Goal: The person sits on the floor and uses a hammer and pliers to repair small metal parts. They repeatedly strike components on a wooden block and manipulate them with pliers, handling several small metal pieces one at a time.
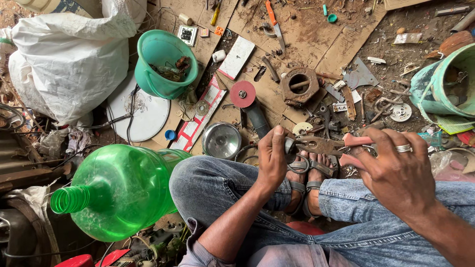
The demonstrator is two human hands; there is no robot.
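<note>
My right hand (pixel 396 170) grips the pink handles of rusty pliers (pixel 324 145), a silver ring on one finger. The plier jaws point left and bite a small dark metal part (pixel 289 145) that my left hand (pixel 271 159) pinches between thumb and fingers. Both hands are held above my sandalled feet (pixel 309 170) and my knees in blue jeans. Just beyond the left hand lies an angle grinder (pixel 250 106) with a red disc on the cardboard-covered ground.
A large green plastic bottle (pixel 116 195) lies by my left knee. A teal bucket (pixel 163 62) of scrap, a white sack (pixel 69 59), a round chrome cup (pixel 221 140), a rusty hexagonal nut (pixel 299 85), another bucket (pixel 443 84) and scattered metal bits surround me.
</note>
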